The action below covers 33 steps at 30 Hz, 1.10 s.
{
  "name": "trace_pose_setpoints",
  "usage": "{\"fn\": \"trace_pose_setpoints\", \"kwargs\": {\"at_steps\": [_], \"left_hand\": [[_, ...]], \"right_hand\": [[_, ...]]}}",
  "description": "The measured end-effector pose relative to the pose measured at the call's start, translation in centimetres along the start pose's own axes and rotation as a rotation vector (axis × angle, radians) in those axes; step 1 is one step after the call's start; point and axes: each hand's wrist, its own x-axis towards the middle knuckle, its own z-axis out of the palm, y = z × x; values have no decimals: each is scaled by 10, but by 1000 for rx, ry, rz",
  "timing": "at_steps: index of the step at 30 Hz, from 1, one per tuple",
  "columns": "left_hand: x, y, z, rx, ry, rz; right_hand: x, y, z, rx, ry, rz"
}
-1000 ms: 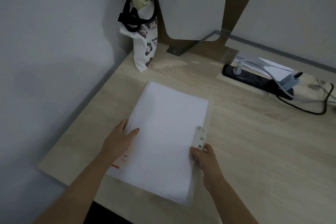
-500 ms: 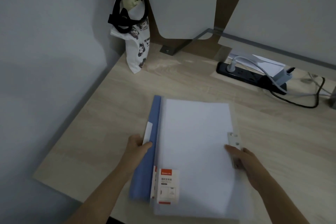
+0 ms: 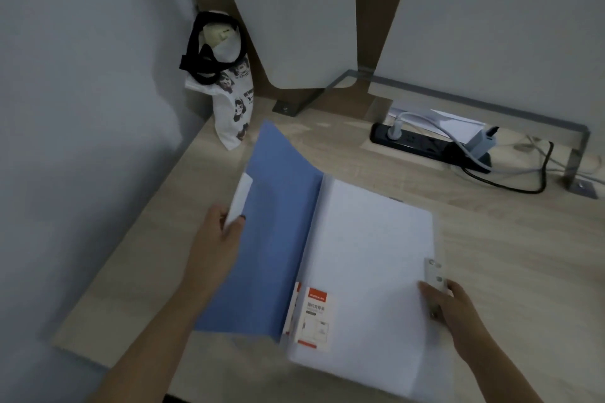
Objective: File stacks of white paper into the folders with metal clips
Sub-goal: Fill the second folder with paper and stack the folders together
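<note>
A blue folder (image 3: 278, 239) lies half pulled out to the left from under a translucent white folder (image 3: 366, 258) on the wooden desk (image 3: 507, 271). My left hand (image 3: 219, 239) grips the blue folder's left edge at a white tab, and the far corner lifts off the desk. A red-and-white label (image 3: 314, 317) sits near the white folder's lower left. My right hand (image 3: 455, 307) presses on the white folder's right edge at its metal clip (image 3: 435, 275). White paper fills the white folder.
A printed cloth bag (image 3: 229, 88) with black straps stands in the far left corner against the wall. A black power strip (image 3: 429, 147) with plugs and cables lies at the back right, under a metal bracket (image 3: 576, 154). White panels rise behind the desk.
The stack slid right and nearer. My left hand drew the blue folder out leftwards from under the white folder, and it shows far more. My right hand stayed on the clip.
</note>
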Motion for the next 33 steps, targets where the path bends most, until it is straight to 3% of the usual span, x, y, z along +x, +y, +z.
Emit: {"fn": "trace_pose_setpoints", "kwargs": {"at_steps": [3,8,11,15,18,20,22,24,27,33], "left_hand": [[0,30,-27,-16,7,97],[-15,77,-38,-262,-70,169],[-21,89,-20,-430,-186,107],[-24,70,34,-432,-339,-33],[-32,45,74,-479,-483,-191],[-35,29,102,-385,-524,-208],[-32,12,120,-219,-455,-172],[-28,-1,132,-59,-341,-109],[-29,-18,146,74,-361,-18],[-29,-13,148,31,-317,-229]], "right_hand": [[4,-3,-8,24,48,5],[1,-8,-10,7,43,11],[2,-7,-11,51,8,1],[-10,-13,-21,207,-162,-19],[-10,-9,-27,352,-201,13],[-5,-2,-32,373,-169,90],[-2,1,-31,384,-177,135],[-5,-1,-30,351,-177,133],[-6,1,-28,334,-173,76],[-15,-2,-21,291,-229,111]]}}
